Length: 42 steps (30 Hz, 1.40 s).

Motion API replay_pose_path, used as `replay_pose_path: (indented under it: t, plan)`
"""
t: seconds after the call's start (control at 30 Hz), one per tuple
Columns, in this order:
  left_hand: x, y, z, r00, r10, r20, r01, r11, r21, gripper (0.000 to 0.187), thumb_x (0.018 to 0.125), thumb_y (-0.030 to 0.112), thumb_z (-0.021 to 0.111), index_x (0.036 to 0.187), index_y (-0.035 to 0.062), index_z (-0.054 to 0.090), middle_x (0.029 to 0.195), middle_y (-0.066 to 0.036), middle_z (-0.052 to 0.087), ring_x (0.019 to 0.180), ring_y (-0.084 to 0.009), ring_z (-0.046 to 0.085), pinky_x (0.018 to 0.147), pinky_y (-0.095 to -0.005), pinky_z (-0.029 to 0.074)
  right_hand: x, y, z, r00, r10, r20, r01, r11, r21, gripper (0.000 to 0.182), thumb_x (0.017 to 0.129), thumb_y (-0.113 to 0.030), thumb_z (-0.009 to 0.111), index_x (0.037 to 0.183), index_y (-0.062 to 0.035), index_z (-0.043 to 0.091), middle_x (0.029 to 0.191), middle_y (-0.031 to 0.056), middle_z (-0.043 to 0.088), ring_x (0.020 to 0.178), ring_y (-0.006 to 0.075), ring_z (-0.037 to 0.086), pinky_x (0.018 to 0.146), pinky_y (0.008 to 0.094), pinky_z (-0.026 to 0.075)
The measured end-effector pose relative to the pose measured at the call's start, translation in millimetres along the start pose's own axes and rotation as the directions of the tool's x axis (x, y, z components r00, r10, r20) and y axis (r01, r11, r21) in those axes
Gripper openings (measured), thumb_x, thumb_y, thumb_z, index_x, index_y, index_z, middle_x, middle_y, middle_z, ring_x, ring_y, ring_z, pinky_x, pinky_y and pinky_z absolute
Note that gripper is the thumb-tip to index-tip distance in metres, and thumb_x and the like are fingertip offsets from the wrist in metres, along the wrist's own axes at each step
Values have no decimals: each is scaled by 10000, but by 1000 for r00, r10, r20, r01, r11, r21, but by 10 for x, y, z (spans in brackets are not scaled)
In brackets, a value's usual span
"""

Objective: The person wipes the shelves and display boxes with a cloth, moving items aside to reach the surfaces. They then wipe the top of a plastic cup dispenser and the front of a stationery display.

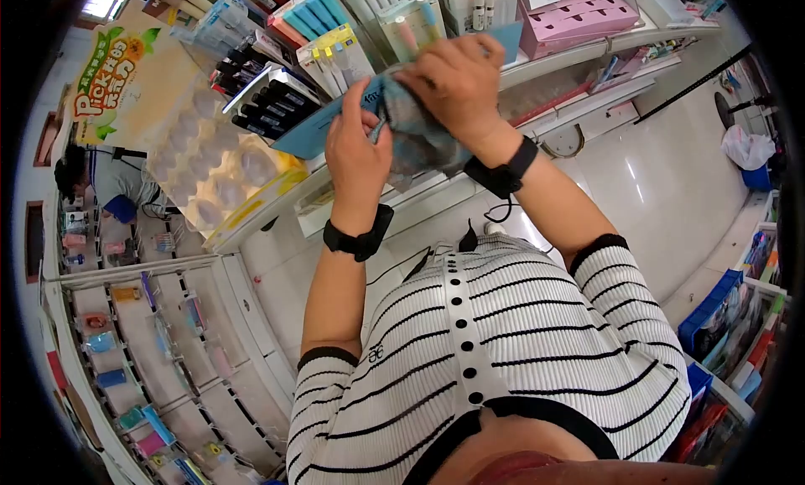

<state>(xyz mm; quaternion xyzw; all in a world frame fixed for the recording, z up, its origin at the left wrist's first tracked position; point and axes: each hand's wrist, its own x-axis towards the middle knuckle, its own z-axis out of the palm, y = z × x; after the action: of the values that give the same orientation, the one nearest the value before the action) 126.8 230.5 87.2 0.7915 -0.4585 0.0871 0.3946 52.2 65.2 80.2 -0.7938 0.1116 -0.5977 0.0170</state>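
Observation:
A grey-blue cloth [419,137] hangs bunched between my two hands at the front edge of a display shelf. My right hand [459,87] is closed over the cloth's upper part, with its fingers curled. My left hand [359,145] pinches the cloth's left edge, its fingertips right against a blue panel [309,133]. That panel runs along the shelf front and is partly covered by the cloth and both hands. Just behind the hands stand a box of yellow-topped pens [337,59] and a box of dark pens [277,106].
A pink box [574,24] sits on the shelf to the right. On the left are a clear moulded tray [220,154] and a printed sign [109,74]. Hanging goods fill a rack [168,342] at lower left. Blue bins [708,313] stand at right. Another person [117,183] is at far left.

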Motion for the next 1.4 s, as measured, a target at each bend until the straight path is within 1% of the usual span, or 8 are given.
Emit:
replay_pose_path:
  t: [0.17, 0.4, 0.73, 0.8, 0.87, 1.1, 1.3, 1.4]
  plan:
    - [17, -37, -11, 1000, -5, 11, 5, 1000, 20, 658, 763, -4, 753, 1362, 125, 516, 812, -55, 594, 746, -191, 558, 718, -308, 483, 28, 150, -154, 996, 43, 73, -41, 999, -33, 210, 715, -312, 796, 782, -200, 632, 834, -56, 610, 844, 188, 564, 887, 392, 320]
    - [31, -18, -28, 1000, -7, 29, 7, 1000, -14, 677, 754, 2, 771, 1366, 124, 509, 813, -54, 593, 752, -183, 554, 733, -300, 484, -132, 782, -416, 981, 187, -48, -193, 953, -236, 232, 727, -374, 811, 758, -201, 660, 796, -57, 617, 834, 182, 561, 854, 383, 317]
    - [24, -20, 2, 997, -39, 61, 38, 999, 9, 702, 760, 16, 771, 1386, 126, 473, 800, -52, 597, 736, -186, 551, 721, -309, 484, -65, 126, -92, 999, 42, 13, -41, 996, -82, 216, 709, -343, 814, 746, -205, 652, 804, -51, 611, 849, 186, 564, 882, 398, 325]
    - [21, -2, -4, 997, -33, 65, 32, 999, 14, 700, 763, 16, 766, 1387, 126, 469, 800, -54, 598, 735, -189, 551, 719, -311, 483, -36, 162, -139, 995, 104, 12, -103, 993, -64, 235, 701, -380, 819, 762, -212, 666, 817, -64, 619, 851, 186, 565, 890, 394, 320]
    - [26, 44, -18, 993, -72, 89, 71, 997, 17, 693, 762, 17, 741, 1380, 137, 450, 821, -76, 610, 812, -300, 598, 746, -413, 481, -73, 353, -184, 989, 143, -37, -146, 985, -96, 252, 692, -400, 823, 776, -214, 674, 817, -72, 623, 850, 185, 565, 888, 389, 317]
    - [122, 226, 75, 996, 16, 89, -32, 984, 176, 688, 788, 77, 768, 1382, 51, 420, 843, -93, 619, 821, -311, 617, 751, -402, 490, -127, 1009, -428, 951, 266, -155, -298, 923, -243, 315, 650, -484, 839, 731, -215, 696, 771, -96, 627, 819, 160, 574, 844, 379, 332]
    - [99, 252, 195, 995, -14, 102, -12, 970, 243, 732, 782, 61, 760, 1399, 12, 368, 864, -76, 610, 895, -305, 607, 843, -429, 451, -260, 774, -309, 925, 352, -142, -373, 913, -166, 266, 715, -414, 819, 736, -193, 674, 770, -61, 621, 821, 183, 576, 853, 381, 334]
    - [44, 216, 211, 992, -21, 121, -8, 971, 237, 771, 779, 51, 759, 1426, 15, 341, 866, -74, 607, 884, -305, 600, 851, -428, 448, -384, 586, -227, 964, 265, -2, -263, 957, -118, 258, 729, -384, 813, 730, -181, 655, 802, -44, 617, 831, 198, 571, 869, 388, 329]
